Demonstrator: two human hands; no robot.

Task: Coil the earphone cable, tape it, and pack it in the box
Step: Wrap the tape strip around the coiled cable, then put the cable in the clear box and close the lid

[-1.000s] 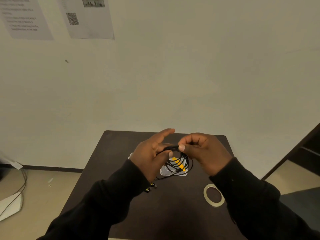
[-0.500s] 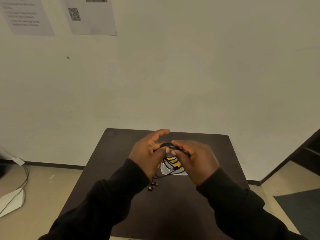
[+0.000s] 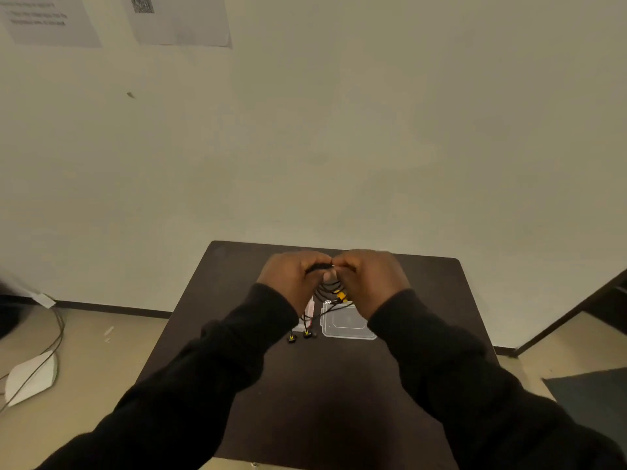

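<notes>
Left hand (image 3: 293, 279) and right hand (image 3: 371, 278) both pinch top of earphone cable coil (image 3: 330, 288); loops hang down, clear plastic box (image 3: 346, 322) directly below, nearer right hand.

Tabletop (image 3: 339, 395): dark brown, rounded far corners, standing against the wall.
Wall (image 3: 339, 147): plain off-white, with a small dark mark (image 3: 130, 95) at upper left.
Paper sheets (image 3: 179, 22): two, fixed to the wall at top left; one bears a QR code, the text blurred.
Floor (image 3: 101, 337): beige, with a dark baseboard along the wall.
White object (image 3: 30, 379): lying on the floor at left, thin cables running beside it.
</notes>
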